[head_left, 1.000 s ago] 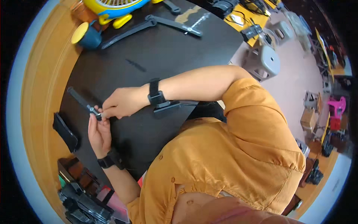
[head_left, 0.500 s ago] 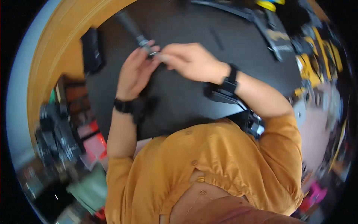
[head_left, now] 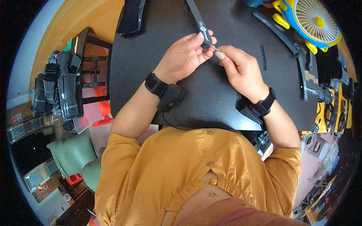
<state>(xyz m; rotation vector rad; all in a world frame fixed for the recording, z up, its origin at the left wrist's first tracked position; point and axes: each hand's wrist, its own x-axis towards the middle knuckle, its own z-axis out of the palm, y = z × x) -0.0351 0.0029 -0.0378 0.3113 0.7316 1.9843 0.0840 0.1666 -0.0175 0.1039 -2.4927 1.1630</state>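
Observation:
Over the far middle of the dark table, my left hand grips a long dark grey strap with white print near its lower end. The strap slants up and left, out of the picture. My right hand is closed in a pinch at that end of the strap. Between its thumb and forefinger shows a thin silvery piece, which touches or enters the strap's tip. Whether it is a tool or part of the strap I cannot tell. Both wrists wear black bands with small boxes.
A bundle of black straps lies at the far left. To the right are a short black strip, another long dark strap and a yellow-blue fan. Left of the table, more bundled straps rest by a dark rack.
The view has shifted and sharpened, so hands and table sit further right in it. Both hands stay together at the strap's end.

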